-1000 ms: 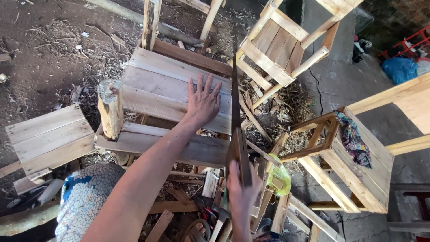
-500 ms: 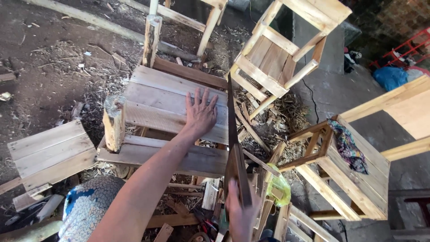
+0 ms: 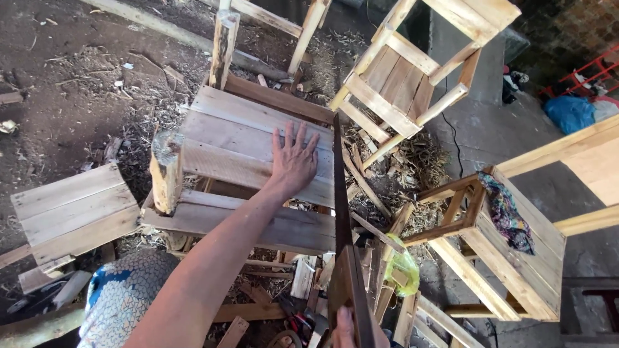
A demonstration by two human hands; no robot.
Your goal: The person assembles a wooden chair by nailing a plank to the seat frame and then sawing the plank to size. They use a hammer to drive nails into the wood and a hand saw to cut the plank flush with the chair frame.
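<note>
My left hand (image 3: 293,161) lies flat, fingers spread, on the plank top of a rough wooden stool (image 3: 232,154) near its right edge. My right hand (image 3: 345,328) at the bottom edge grips the handle of a long dark hand saw (image 3: 340,212). The saw blade runs up along the right edge of the planks, beside my left hand's fingertips. Only part of the right hand shows. A short log post (image 3: 166,169) stands at the stool's left corner.
A small plank stool (image 3: 71,209) sits at the left. Several unfinished wooden stools (image 3: 412,71) (image 3: 509,258) stand tipped at the right, one with a patterned cloth (image 3: 506,212). Offcuts, shavings and a yellow-green bag (image 3: 403,267) litter the ground.
The view has shifted down and left slightly. My left hand stays pressed on the planks; the saw remains along the right edge, drawn slightly toward me.
</note>
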